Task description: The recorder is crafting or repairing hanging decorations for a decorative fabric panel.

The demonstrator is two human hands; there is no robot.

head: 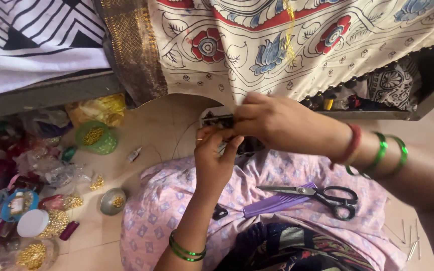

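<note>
My left hand and my right hand meet at the lower edge of a cream fabric printed with red and blue flowers. Both hands pinch the fabric's edge with closed fingertips, and a thin thread runs off to the left from them. What lies between the fingertips is too small to tell. Green bangles sit on both wrists, with a red one on the right. Black-handled scissors and a purple comb lie on the pink patterned cloth over my lap, just below the hands.
At left on the tiled floor stand a green cup of gold beads, a small steel bowl, several bead jars and packets, and a small white tube. Several needles lie at lower right. A grey frame edge runs along the upper left.
</note>
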